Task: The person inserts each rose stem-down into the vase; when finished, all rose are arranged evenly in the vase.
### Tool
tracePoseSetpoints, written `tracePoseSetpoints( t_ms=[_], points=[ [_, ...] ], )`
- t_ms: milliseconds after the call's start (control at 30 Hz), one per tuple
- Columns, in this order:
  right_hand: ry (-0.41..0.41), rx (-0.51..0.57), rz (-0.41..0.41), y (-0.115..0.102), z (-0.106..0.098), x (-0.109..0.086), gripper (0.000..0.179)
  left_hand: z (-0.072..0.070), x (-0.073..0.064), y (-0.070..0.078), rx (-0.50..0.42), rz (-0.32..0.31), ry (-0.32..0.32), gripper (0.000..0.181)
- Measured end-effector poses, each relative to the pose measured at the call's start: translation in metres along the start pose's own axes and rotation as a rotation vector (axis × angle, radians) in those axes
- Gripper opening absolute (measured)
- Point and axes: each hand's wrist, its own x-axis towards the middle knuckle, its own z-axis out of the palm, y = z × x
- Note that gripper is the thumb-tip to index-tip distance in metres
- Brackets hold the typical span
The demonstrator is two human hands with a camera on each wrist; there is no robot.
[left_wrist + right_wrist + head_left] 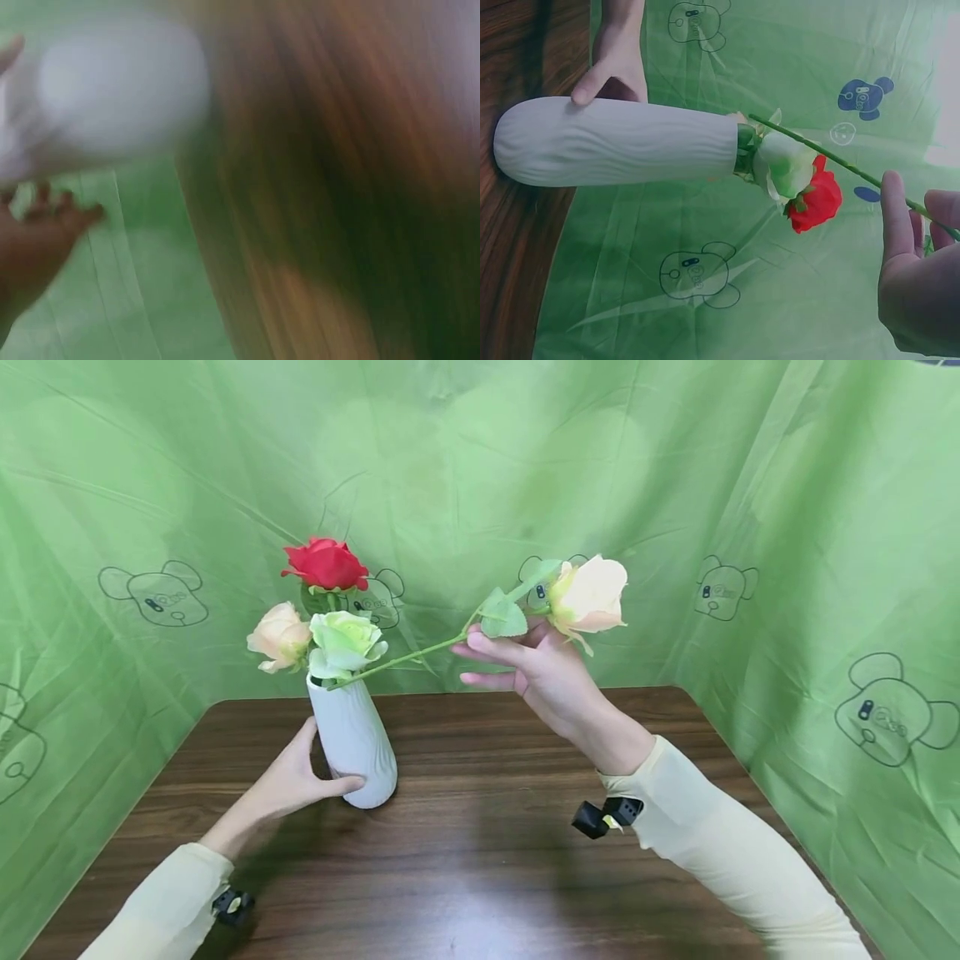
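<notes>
My left hand [288, 785] holds a white ridged vase [356, 743] low on its side, thumb across the front. The vase leans over the table in the head view. In it stand a red rose [327, 565], a pale green rose [345, 643] and a peach rose [279, 637]. Off to the right, my right hand [555, 681] pinches the stem of a cream rose [590, 593] just below its leaves. That stem [817, 148] slants toward the vase, its cut end beside the pale green rose near the mouth. The left wrist view is blurred.
A dark wood-grain table [480, 827] lies beneath both hands. Green curtain [465, 510] printed with bear outlines hangs at the back and sides. Small black cameras [607, 817] sit on both wrists, over cream sleeves.
</notes>
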Motion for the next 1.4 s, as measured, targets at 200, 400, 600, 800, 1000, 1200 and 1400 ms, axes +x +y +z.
tracePoseSetpoints(
  t_ms=[200, 400, 600, 800, 1000, 1200, 1400],
  points=[
    [-0.004, -0.037, -0.029, 0.005, 0.009, 0.004, 0.018, -0.005, 0.001, -0.012, -0.249, 0.045, -0.048, 0.083],
    [0.031, -0.103, -0.03, 0.005, 0.016, 0.008, 0.023, 0.001, 0.001, -0.005, -0.208, 0.03, 0.024, 0.083],
    [0.132, -0.178, -0.007, 0.0, 0.024, 0.012, 0.041, 0.004, 0.003, -0.003, -0.191, 0.016, 0.04, 0.085],
    [0.029, -0.188, -0.05, 0.009, 0.038, 0.018, 0.021, 0.002, 0.001, -0.005, -0.164, -0.003, 0.042, 0.085],
    [0.027, -0.399, 0.127, 0.017, 0.056, 0.026, 0.031, -0.001, 0.001, -0.003, -0.149, -0.007, 0.037, 0.084],
    [0.001, -0.214, -0.004, 0.027, 0.077, 0.045, 0.025, -0.001, 0.0, -0.002, -0.136, -0.008, 0.038, 0.084],
    [-0.027, -0.26, -0.061, 0.039, 0.09, 0.062, 0.02, -0.001, 0.001, -0.003, -0.152, -0.01, 0.031, 0.084]
  ],
)
